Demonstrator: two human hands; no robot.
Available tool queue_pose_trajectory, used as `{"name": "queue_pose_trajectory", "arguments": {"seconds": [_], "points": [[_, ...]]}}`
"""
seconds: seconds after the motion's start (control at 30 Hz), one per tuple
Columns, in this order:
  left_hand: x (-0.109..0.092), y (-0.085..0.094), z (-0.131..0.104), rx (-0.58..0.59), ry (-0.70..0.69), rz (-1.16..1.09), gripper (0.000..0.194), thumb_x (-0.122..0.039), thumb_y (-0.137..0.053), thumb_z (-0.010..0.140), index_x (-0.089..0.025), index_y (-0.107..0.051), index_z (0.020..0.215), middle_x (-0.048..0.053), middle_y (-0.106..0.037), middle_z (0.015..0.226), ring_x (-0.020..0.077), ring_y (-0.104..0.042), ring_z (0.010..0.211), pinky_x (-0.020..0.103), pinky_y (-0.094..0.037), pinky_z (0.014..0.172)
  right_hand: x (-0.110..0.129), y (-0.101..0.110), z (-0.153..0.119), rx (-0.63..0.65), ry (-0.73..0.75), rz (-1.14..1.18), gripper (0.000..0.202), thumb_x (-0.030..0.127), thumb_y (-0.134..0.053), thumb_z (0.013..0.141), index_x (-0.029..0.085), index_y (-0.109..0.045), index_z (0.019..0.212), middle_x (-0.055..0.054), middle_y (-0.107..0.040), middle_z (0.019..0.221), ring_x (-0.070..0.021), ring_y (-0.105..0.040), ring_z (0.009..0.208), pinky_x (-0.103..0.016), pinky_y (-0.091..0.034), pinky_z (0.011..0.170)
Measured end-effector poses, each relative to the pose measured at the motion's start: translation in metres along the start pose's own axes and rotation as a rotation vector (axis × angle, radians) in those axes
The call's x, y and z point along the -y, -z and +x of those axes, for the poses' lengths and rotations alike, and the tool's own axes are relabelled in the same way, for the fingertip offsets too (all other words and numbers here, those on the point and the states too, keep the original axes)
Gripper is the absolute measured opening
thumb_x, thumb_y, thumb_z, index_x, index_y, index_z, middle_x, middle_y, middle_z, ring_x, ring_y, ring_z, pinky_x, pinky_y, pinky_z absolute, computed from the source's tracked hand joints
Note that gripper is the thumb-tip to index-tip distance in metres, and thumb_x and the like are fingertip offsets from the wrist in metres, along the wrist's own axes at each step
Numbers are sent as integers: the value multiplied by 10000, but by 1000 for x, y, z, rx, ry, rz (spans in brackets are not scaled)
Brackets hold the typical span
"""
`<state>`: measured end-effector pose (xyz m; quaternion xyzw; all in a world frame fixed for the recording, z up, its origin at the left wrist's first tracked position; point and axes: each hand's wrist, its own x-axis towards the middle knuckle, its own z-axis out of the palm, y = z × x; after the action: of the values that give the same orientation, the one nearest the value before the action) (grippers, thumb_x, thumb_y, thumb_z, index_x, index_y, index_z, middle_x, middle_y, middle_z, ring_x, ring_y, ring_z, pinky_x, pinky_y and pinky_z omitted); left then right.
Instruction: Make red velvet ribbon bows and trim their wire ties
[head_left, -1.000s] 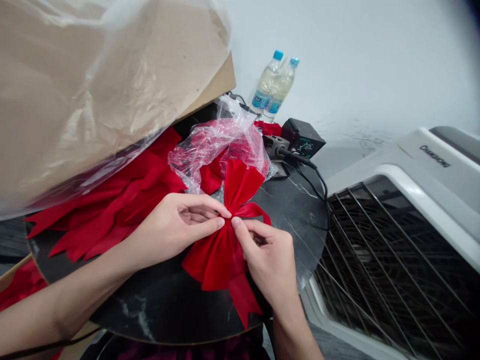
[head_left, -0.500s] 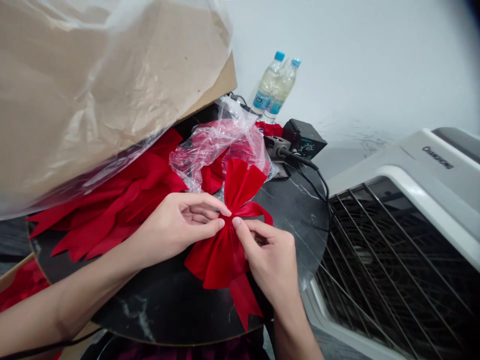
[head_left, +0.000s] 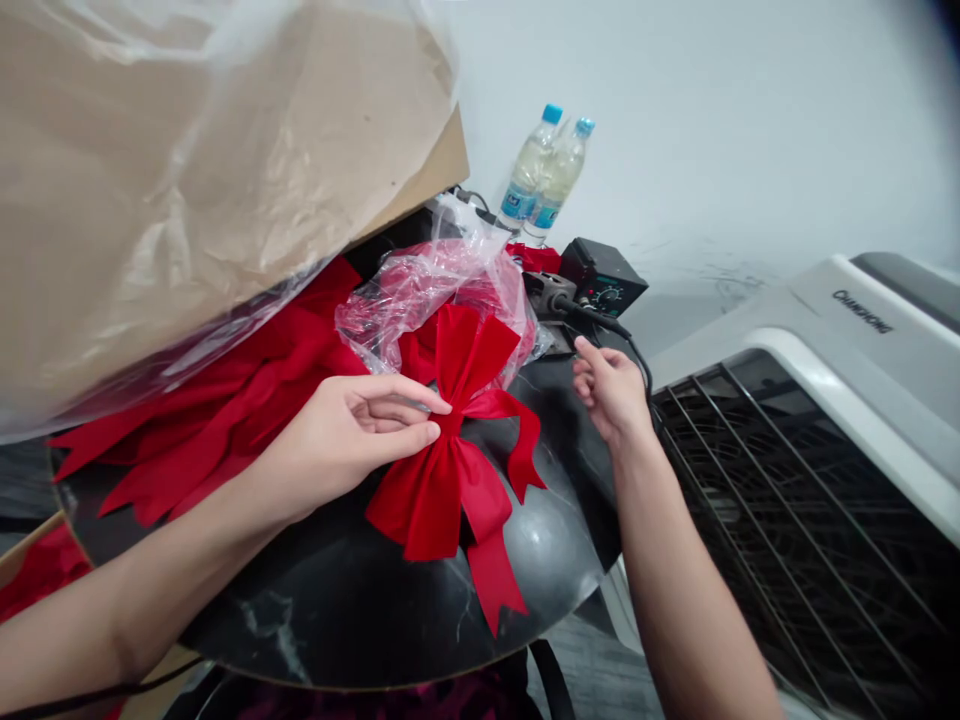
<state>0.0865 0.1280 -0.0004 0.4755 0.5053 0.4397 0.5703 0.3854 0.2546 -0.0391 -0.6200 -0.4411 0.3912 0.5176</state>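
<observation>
A red velvet ribbon bow (head_left: 476, 355) lies over the black round table, its loops fanned up and down and its tails spread to the right. My left hand (head_left: 367, 425) pinches the bow's gathered centre between thumb and fingertips. Off to the right, my right hand (head_left: 611, 390) is raised just below the soldering iron (head_left: 596, 318), which rests in its stand (head_left: 546, 290). The fingers of that hand are loosely curled, and nothing shows in them. Behind the stand sits a black soldering station (head_left: 607, 278) with a dial and a small red light.
More red bows (head_left: 247, 400) are piled on the table (head_left: 322, 600) at left. A clear plastic bag (head_left: 420, 290) with red pieces lies behind. Two bottles (head_left: 544, 180) stand by the wall. A plastic-covered carton (head_left: 225, 150) overhangs the left; an air cooler (head_left: 795, 480) fills the right.
My right hand has let go of the bow's centre and moved up and right to beside the soldering iron. The left hand keeps its pinch, and the bow's right tails are now uncovered.
</observation>
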Motion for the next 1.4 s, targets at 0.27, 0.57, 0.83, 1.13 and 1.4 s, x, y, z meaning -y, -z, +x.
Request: {"name": "queue_pose_trajectory", "arguments": {"seconds": [0.27,0.57,0.83,1.13,1.4], "points": [[3,-4,0,-66,46,-28,219,-271,-893,738,-188,-828,931,27,-812,759,157,-774,745,191,-613,728,-9,-23,59,-153,240,79,648,334,-835,733,251,-410,1215,48,-685,849,-71,-584,534,-186,-468,513],[4,-4,3,-83,62,-51,168,-202,-870,763,-204,-821,924,-10,-808,744,94,-758,723,107,-569,717,-17,-23,57,-197,466,-136,336,339,-760,812,116,-749,1063,-35,-711,746,-146,-663,633,-270,-542,606],[8,3,9,-36,26,66,226,-231,-867,755,-178,-807,966,33,-827,782,167,-797,755,183,-626,715,7,2,44,-325,630,-306,228,333,-757,830,148,-777,962,-54,-720,758,-189,-686,672,-352,-571,701],[9,0,10,-28,58,130,211,-198,-836,740,-189,-813,949,24,-834,791,188,-808,791,193,-614,724,32,17,-53,-251,672,-34,130,259,-716,877,234,-681,1000,2,-647,673,-181,-694,559,-283,-510,476],[12,1,12,-57,67,138,208,-201,-819,757,-174,-803,963,23,-831,780,178,-797,754,193,-581,685,15,14,-89,-14,417,293,160,188,-770,768,186,-730,922,16,-684,606,-120,-567,422,-217,-426,408]]}}
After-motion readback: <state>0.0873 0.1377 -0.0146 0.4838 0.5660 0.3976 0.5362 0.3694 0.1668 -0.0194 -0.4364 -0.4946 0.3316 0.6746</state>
